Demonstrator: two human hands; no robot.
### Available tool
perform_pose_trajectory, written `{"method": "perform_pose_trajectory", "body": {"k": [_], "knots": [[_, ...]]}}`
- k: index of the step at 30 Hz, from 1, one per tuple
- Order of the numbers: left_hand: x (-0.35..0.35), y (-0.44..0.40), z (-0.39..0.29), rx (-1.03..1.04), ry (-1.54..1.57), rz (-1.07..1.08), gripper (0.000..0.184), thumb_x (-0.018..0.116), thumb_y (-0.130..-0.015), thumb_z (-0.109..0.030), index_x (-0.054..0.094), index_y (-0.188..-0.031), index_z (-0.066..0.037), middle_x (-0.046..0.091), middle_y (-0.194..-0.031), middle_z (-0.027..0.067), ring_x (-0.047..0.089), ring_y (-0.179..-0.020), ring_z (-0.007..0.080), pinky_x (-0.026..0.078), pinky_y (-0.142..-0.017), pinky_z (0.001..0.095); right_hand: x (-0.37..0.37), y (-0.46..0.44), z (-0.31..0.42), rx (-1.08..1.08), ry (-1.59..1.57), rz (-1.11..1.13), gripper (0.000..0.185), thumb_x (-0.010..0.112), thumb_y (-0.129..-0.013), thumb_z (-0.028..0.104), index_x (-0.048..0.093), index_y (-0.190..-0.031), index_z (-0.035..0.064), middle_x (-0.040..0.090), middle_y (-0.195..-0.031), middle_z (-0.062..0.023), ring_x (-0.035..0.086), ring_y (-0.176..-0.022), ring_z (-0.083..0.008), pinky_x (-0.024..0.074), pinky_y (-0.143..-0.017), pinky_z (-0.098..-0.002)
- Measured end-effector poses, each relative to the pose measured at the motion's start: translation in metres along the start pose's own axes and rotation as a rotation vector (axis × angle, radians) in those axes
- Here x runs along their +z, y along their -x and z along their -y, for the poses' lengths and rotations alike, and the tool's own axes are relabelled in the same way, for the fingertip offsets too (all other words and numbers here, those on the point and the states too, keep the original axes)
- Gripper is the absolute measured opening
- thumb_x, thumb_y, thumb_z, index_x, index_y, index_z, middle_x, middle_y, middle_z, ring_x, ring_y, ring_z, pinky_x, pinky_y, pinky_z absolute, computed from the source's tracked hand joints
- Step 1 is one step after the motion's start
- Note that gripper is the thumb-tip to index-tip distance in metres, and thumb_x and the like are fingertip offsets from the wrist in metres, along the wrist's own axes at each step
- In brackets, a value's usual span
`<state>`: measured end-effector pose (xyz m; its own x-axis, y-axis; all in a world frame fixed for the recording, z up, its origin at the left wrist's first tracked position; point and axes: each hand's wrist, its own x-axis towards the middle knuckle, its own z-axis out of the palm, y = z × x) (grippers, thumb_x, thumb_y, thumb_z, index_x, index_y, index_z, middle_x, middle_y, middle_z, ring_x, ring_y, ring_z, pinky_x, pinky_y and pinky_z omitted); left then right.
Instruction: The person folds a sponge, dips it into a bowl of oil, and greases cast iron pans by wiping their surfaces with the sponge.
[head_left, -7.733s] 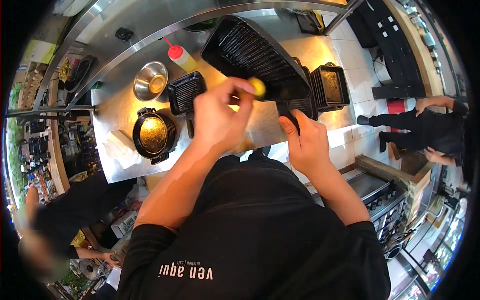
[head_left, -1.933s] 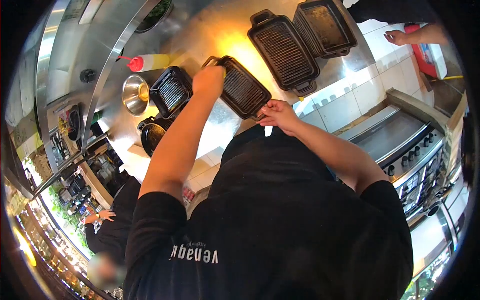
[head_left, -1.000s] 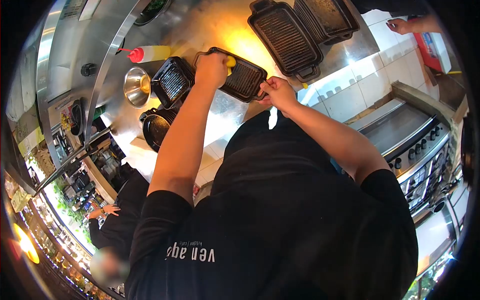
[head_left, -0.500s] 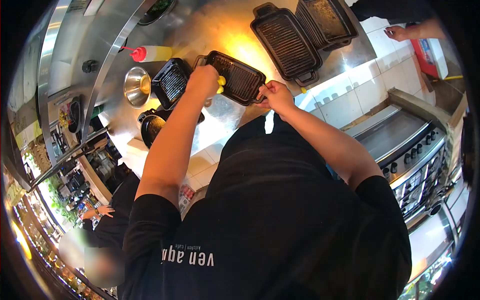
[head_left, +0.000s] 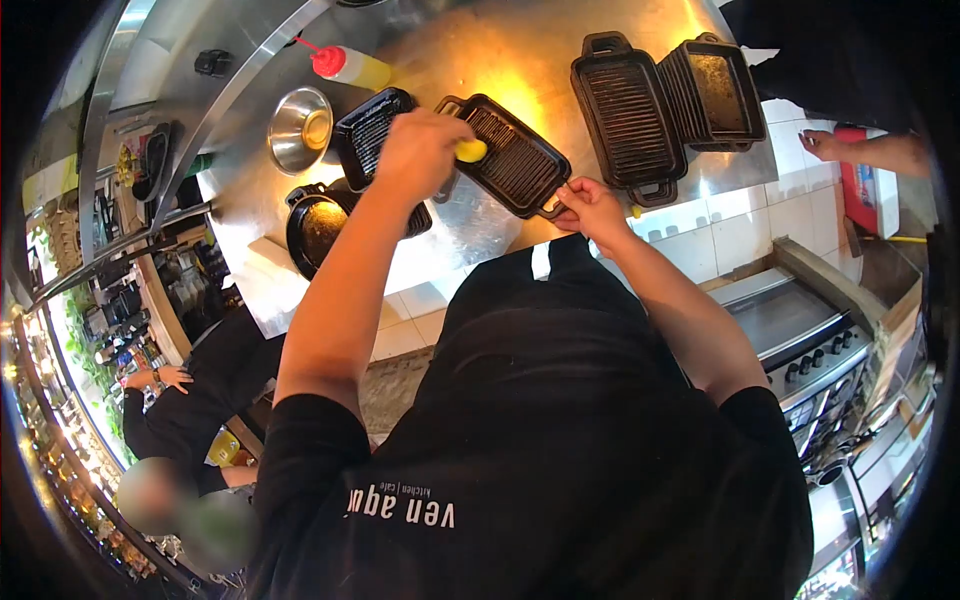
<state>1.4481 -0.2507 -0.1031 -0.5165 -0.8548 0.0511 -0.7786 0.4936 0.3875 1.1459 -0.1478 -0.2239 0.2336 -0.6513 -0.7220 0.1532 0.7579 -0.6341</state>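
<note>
A black ridged grill pan (head_left: 525, 165) with a loop handle at each end lies at a slant on the steel worktop. My left hand (head_left: 425, 150) is closed on a small yellow thing (head_left: 470, 150), perhaps a sponge, over the pan's far-left part. Whether it touches the ridges I cannot tell. At the near-right end, the fingers of my right hand (head_left: 590, 212) grip the pan's handle. Another black ridged pan (head_left: 365, 130) lies just beyond my left hand, partly hidden by it.
A steel bowl (head_left: 285, 135), a squeeze bottle (head_left: 350, 68) with a red cap and a round black pan (head_left: 318, 235) stand left. A large grill pan (head_left: 628, 120) and stacked pans (head_left: 715, 95) lie right. Other people's hands show at right (head_left: 822, 146) and left (head_left: 172, 378).
The view has shifted, so the worktop appears farther right. My left hand has moved the yellow thing toward the pan's far-left end. My right hand stays on the handle.
</note>
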Motion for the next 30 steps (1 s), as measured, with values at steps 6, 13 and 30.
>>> {"method": "perform_pose_trajectory", "body": {"k": [6, 13, 30], "knots": [[0.041, -0.013, -0.002, 0.087, -0.405, 0.446, 0.023, 0.063, -0.091, -0.011, 0.082, -0.103, -0.018, 0.078, -0.111, 0.0013, 0.071, -0.108, 0.0308, 0.054, -0.098, 0.0435, -0.001, -0.001, 0.002, 0.037, 0.007, 0.019, 0.015, 0.069, -0.109, 0.021, 0.063, -0.11, 0.0073, 0.076, -0.1, -0.0092, 0.077, -0.085, -0.0198, 0.0646, -0.076, -0.0327], [0.087, -0.003, -0.073, 0.095, -0.163, 0.638, 0.022, 0.064, -0.091, -0.011, 0.079, -0.108, -0.015, 0.078, -0.11, 0.0118, 0.075, -0.106, 0.0379, 0.061, -0.093, 0.0486, 0.003, -0.002, 0.004, 0.085, -0.083, -0.014, 0.016, 0.072, -0.106, 0.021, 0.062, -0.108, 0.0083, 0.076, -0.099, -0.0084, 0.077, -0.08, -0.0196, 0.0658, -0.076, -0.0325], [0.093, 0.007, -0.05, 0.151, 0.116, 0.476, 0.02, 0.07, -0.087, -0.015, 0.083, -0.102, -0.015, 0.078, -0.104, 0.0141, 0.076, -0.103, 0.0367, 0.06, -0.09, 0.049, -0.002, -0.002, 0.002, 0.077, -0.075, 0.008, 0.024, 0.074, -0.105, 0.023, 0.061, -0.114, 0.0035, 0.072, -0.101, -0.0111, 0.078, -0.077, -0.0237, 0.0669, -0.07, -0.0347]]}}
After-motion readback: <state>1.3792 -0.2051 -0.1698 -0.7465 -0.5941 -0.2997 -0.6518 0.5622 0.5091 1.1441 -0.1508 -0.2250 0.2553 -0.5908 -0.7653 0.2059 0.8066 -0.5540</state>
